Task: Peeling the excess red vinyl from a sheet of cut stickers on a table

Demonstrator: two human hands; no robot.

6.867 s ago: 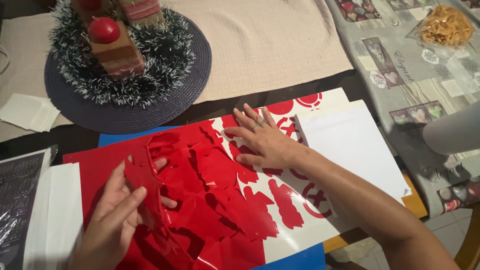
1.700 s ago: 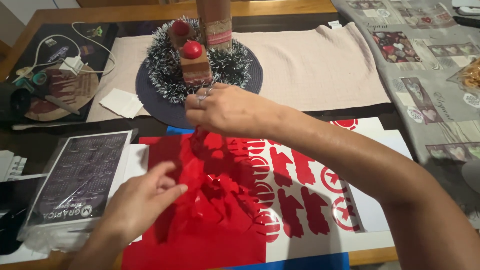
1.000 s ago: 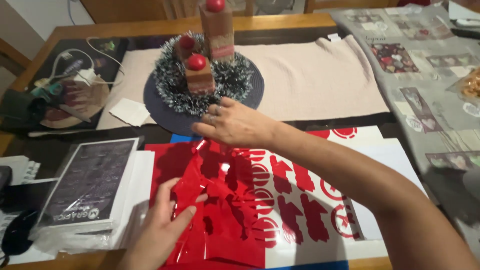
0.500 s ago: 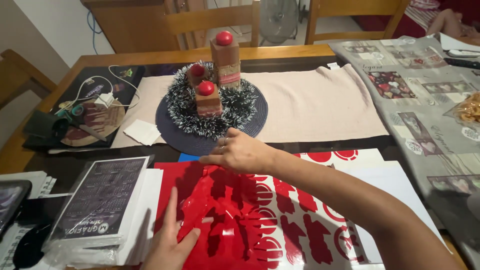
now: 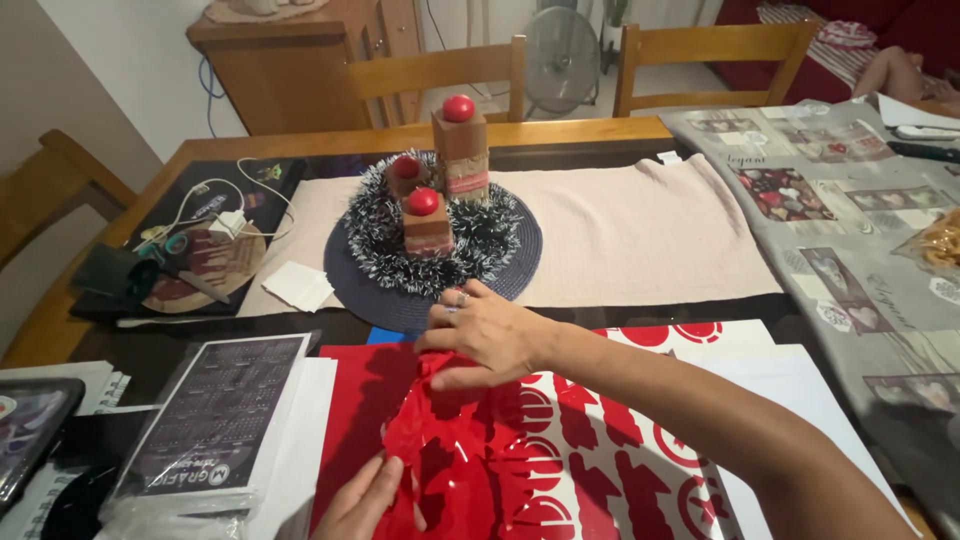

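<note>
stuff on the far left first: a dark tablet (image 5: 30,430) at the table edge, then a clear bag of dark printed cards (image 5: 205,430) lying on white paper sheets (image 5: 300,440). further back there's a black tray with cables and scissors (image 5: 185,250) and a small white paper square (image 5: 298,285).

left hand (image 5: 365,500) sits at the bottom edge, only partly in frame, fingertips pressed onto the crumpled red vinyl film (image 5: 450,470). fingers look fairly flat on it, but i can't tell if they're actually pinching anything.

that red film is lifted and wrinkly, lying on the backing sheet with red cut-out shapes (image 5: 600,460), which lies flat on the table in front of the person.

right hand (image 5: 490,335) reaches across from the right and has the upper edge of the red film pinched between thumb and fingers, ring visible on one finger. just behind it is a dark round placemat with a tinsel wreath and block candles with red balls (image 5: 440,225), sitting on a beige table runner (image 5: 640,235). far right is a grey patterned cloth (image 5: 850,230).
</note>
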